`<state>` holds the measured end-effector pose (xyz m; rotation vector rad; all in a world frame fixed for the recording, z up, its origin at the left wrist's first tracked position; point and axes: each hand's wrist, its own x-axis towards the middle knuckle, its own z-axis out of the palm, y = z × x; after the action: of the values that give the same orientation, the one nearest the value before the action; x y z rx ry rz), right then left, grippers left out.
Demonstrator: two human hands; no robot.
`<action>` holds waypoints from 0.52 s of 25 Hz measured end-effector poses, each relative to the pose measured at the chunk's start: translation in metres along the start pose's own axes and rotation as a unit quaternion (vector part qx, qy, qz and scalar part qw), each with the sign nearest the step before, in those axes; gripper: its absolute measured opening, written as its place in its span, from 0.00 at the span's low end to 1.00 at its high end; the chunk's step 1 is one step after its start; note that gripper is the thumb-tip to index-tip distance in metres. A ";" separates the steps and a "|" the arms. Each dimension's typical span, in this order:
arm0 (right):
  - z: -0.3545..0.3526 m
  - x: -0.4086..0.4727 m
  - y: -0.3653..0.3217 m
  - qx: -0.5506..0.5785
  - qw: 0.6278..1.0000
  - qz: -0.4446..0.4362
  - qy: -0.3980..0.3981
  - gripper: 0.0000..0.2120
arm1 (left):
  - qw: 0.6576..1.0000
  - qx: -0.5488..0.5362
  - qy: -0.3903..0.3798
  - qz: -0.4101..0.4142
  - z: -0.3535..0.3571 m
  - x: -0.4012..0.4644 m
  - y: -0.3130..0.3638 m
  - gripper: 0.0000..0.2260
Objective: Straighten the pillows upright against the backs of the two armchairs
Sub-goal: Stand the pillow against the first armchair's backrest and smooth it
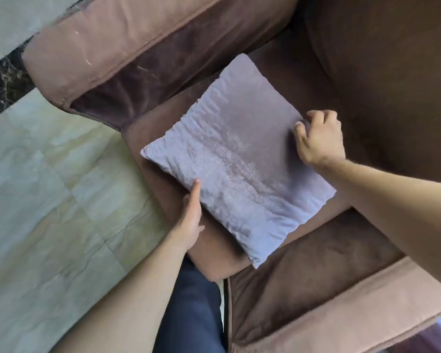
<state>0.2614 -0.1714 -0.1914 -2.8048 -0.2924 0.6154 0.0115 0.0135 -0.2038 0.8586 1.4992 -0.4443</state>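
Observation:
A lilac square pillow (237,159) lies flat on the seat cushion (161,128) of a brown armchair, turned like a diamond. My left hand (191,215) holds the pillow's near left edge, thumb on top and fingers tucked under it. My right hand (318,136) pinches the fabric at the pillow's far right edge, close to the chair's backrest (382,59). The pillow is not leaning on the backrest.
The chair's two padded armrests flank the seat, one at the upper left (117,44) and one at the lower right (341,296). Pale tiled floor (49,194) spreads to the left. My leg in blue trousers (191,309) stands against the seat front.

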 end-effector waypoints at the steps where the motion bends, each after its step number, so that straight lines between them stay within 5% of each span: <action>1: 0.012 0.014 0.006 0.011 1.000 0.002 -0.004 0.24 | 0.998 -0.057 -0.012 0.008 0.014 0.014 -0.006 0.59; 5: 0.063 0.041 0.018 0.029 0.999 0.028 -0.014 0.25 | 0.978 -0.165 0.117 0.056 0.057 0.055 -0.016 0.59; 8: 0.084 0.041 0.021 0.017 0.998 0.040 0.044 0.24 | 0.953 -0.120 0.201 0.194 0.070 0.073 -0.027 0.39; 13: 0.073 0.039 0.016 0.072 0.996 0.039 0.034 0.20 | 0.949 -0.072 0.182 0.245 0.056 0.078 -0.029 0.38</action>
<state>0.2669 -0.1623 -0.2756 -2.7017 -0.1202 0.5327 0.0334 -0.0267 -0.2927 1.1972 1.5562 0.2016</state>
